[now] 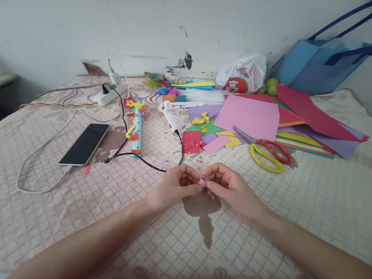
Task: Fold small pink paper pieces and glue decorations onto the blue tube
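Note:
Between my two hands is a small pink piece of paper (201, 182), pinched at its edges above the tablecloth. My left hand (180, 182) is closed, thumb and fingertips on the piece's left side. From the right, my right hand (227, 182) grips it the same way, fingers curled. The fingers partly hide the piece, so its exact shape cannot be made out. Just beyond the hands lie a red square of foam or paper (191, 141) with tiny scraps around it and a white glue gun (169, 116) with a black cord.
Scissors (265, 151) with yellow and red handles lie right, beside stacked coloured sheets (247, 115). At left are a phone (84, 144) on a white cable and a decorated light-blue strip (137, 130). Behind stand a power strip (109, 94), a plastic bag (242, 75) and a blue bag (320, 64).

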Demonstrator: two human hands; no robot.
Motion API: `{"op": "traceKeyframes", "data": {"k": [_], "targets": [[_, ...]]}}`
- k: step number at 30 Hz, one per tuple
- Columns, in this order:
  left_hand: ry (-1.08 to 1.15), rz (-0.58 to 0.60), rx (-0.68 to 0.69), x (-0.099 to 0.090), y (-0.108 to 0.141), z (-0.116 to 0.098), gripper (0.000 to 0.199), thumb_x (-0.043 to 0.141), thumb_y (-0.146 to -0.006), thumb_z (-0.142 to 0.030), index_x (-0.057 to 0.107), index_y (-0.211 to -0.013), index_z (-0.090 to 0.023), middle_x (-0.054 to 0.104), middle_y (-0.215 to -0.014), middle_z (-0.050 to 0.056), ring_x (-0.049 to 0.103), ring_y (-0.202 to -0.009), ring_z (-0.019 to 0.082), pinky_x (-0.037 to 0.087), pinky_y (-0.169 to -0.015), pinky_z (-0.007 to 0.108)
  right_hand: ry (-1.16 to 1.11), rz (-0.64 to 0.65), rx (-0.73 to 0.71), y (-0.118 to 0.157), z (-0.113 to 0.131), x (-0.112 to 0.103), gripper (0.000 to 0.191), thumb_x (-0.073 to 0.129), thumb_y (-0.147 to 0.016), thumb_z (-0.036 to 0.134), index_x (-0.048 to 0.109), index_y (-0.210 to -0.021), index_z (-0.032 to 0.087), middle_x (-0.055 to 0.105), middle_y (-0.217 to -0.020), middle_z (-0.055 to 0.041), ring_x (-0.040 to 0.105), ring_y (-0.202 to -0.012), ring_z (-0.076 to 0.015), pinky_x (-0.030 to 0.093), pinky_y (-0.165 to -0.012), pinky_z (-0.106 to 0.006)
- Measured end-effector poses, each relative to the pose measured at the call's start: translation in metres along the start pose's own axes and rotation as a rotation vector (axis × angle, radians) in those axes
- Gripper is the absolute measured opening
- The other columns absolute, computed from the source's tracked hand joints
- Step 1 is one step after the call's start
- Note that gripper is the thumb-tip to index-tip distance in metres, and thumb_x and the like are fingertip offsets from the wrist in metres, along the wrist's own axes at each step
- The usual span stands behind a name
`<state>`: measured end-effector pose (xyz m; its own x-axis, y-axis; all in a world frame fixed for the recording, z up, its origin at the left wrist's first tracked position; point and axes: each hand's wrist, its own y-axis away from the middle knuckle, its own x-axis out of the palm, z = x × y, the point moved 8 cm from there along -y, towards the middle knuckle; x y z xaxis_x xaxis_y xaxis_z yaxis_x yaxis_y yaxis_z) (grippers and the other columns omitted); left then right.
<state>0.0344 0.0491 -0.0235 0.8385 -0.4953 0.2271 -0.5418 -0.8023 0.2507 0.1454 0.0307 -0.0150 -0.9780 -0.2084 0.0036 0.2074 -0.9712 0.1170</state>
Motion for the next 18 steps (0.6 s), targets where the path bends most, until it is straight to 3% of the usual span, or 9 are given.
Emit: {"op": "traceKeyframes", "data": {"k": [7, 13, 18], "targets": [[0.009, -0.015, 0.019, -0.0022, -0.0022, 0.0025, 0.03, 0.074, -0.064, -0.023, 0.05, -0.079, -0.012, 0.059, -0.064, -0.003, 0.055, -0.055, 0.006, 0.042, -0.054, 0.019, 0.044, -0.005, -0.014, 0.0024, 0.0027, -0.0003, 0.011, 0.06, -0.079, 0.023, 0.052, -0.087, 0.022, 0.053, -0.071, 0.0031, 0.047, -0.057, -0.0096, 0.038, -0.053, -0.023], [0.025, 0.09, 0.016, 0.0056, 0.0017, 0.0, 0.028, 0.073, -0.066, -0.022, 0.051, -0.081, -0.012, 0.06, -0.062, -0.002, 0.053, -0.054, 0.006, 0.037, -0.051, 0.017, 0.003, 0.07, 0.019, 0.0029, 0.0002, 0.0059, 0.009, 0.057, -0.081, 0.021, 0.053, -0.088, 0.021, 0.057, -0.075, 0.0017, 0.046, -0.057, -0.0085, 0.036, -0.053, -0.023], [0.032, 0.108, -0.002, 0.0033, 0.0016, 0.0002, 0.029, 0.073, -0.066, -0.02, 0.054, -0.087, -0.012, 0.063, -0.07, 0.0, 0.057, -0.061, 0.007, 0.043, -0.058, 0.019, -0.018, 0.033, 0.015, 0.0012, -0.0012, 0.0019, 0.01, 0.057, -0.08, 0.021, 0.052, -0.089, 0.021, 0.058, -0.075, 0.0014, 0.048, -0.057, -0.009, 0.037, -0.053, -0.023]]}}
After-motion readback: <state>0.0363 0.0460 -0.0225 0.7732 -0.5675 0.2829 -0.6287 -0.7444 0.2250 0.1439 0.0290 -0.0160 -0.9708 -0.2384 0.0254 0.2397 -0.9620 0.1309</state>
